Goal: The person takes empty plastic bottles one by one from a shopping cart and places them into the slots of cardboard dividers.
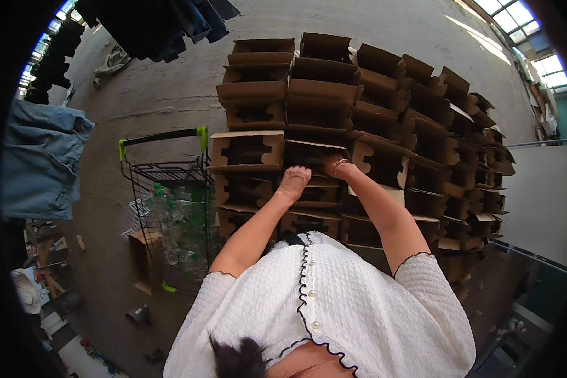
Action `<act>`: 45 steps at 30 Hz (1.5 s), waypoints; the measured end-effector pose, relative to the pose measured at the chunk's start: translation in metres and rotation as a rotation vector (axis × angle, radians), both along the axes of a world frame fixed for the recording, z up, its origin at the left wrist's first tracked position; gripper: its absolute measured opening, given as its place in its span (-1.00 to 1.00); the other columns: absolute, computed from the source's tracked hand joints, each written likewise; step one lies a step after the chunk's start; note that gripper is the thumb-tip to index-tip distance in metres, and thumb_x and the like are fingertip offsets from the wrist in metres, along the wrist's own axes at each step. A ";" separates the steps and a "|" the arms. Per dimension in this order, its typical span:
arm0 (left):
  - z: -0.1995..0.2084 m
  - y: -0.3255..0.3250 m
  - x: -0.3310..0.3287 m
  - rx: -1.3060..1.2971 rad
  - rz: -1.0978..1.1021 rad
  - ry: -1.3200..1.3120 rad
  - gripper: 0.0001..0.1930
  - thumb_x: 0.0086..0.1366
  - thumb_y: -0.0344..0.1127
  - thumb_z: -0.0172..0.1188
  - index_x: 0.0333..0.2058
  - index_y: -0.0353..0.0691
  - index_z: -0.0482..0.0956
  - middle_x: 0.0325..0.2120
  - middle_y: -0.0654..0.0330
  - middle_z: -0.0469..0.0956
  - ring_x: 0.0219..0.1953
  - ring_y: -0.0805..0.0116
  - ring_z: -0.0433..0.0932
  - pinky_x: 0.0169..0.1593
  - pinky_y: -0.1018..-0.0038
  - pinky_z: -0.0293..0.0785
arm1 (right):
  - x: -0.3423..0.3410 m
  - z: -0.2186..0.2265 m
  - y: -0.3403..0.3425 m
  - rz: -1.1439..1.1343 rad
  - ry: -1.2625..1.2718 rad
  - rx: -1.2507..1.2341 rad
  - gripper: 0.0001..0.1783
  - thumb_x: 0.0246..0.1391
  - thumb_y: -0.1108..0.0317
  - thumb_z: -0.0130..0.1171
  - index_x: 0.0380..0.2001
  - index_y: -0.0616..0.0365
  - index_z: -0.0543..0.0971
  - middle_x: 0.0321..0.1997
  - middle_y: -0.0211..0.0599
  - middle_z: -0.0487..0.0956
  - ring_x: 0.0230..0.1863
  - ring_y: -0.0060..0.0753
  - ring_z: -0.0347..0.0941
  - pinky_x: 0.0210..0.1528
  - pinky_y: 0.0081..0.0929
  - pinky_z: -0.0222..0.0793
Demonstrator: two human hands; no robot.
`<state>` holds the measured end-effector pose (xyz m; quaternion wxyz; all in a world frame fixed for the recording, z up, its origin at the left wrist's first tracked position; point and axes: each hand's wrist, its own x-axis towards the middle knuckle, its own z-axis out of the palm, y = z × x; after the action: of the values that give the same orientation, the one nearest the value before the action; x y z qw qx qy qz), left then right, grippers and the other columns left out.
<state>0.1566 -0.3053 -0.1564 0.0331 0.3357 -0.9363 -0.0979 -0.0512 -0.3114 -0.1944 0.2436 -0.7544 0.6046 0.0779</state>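
Both arms reach forward to one open cardboard box (316, 143) in the middle of a large block of similar boxes. My left hand (294, 181) is closed at the near side of this box, fingers curled in. Whatever it grips is hidden. Just to its right, my right hand (335, 166), with a bracelet at the wrist, reaches into the dark opening. Its fingers are lost in shadow. Something dark lies between the two hands, too dim to name. To the left, another open box (217, 151) shows its notched cut-out flaps.
A black wire shopping cart (132, 183) with green-trimmed handle stands left, holding clear plastic bottles (183, 217). Jeans (44, 157) hang at far left, dark garments (151, 25) above. A grey cup-like object (138, 315) lies on the floor. A pale panel (542, 189) stands at right.
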 end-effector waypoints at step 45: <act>0.029 -0.053 0.002 0.062 0.073 -0.219 -0.42 0.29 -0.49 -0.01 0.29 -0.38 0.14 -0.20 -0.09 0.61 -0.17 0.08 0.65 -0.10 0.28 0.58 | 0.009 0.050 0.029 -0.556 -0.107 0.062 -0.54 0.06 0.48 0.11 0.06 0.35 0.35 0.06 0.15 0.53 0.14 0.09 0.46 0.15 -0.15 0.43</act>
<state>0.1587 -0.3579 -0.1275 -0.0759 0.3791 -0.9180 -0.0882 -0.0418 -0.2828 -0.1440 0.3102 -0.5548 0.7719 -0.0133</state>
